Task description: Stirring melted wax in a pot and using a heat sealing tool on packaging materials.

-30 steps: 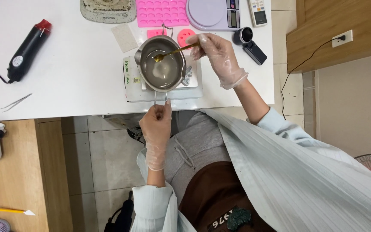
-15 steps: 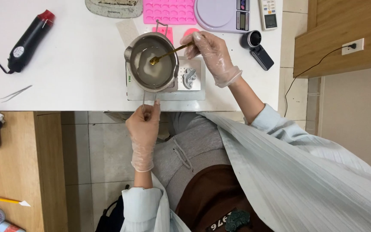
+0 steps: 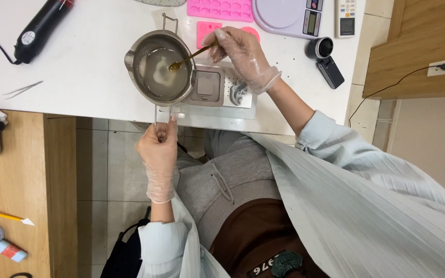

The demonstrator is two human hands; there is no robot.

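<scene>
Both hands wear clear disposable gloves. The left hand [image 3: 158, 154] reaches up from the near edge of the worktop [image 3: 83, 77], fingers pinched on the end of the flat handle [image 3: 163, 114] of a small metal melting pot [image 3: 160, 67]. The right hand [image 3: 243, 54] comes in from the right, forearm angled down toward the body, fingers closed around the stem of a gold-coloured spoon [image 3: 189, 57]. The spoon bowl rests inside the pot, right of centre. The pot holds a thin layer of pale, cloudy liquid. It sits at the left end of a grey silicone mould tray [image 3: 217, 92]. Pink moulds [image 3: 222, 9] and a lilac kitchen scale [image 3: 289, 15] lie at the far edge.
</scene>
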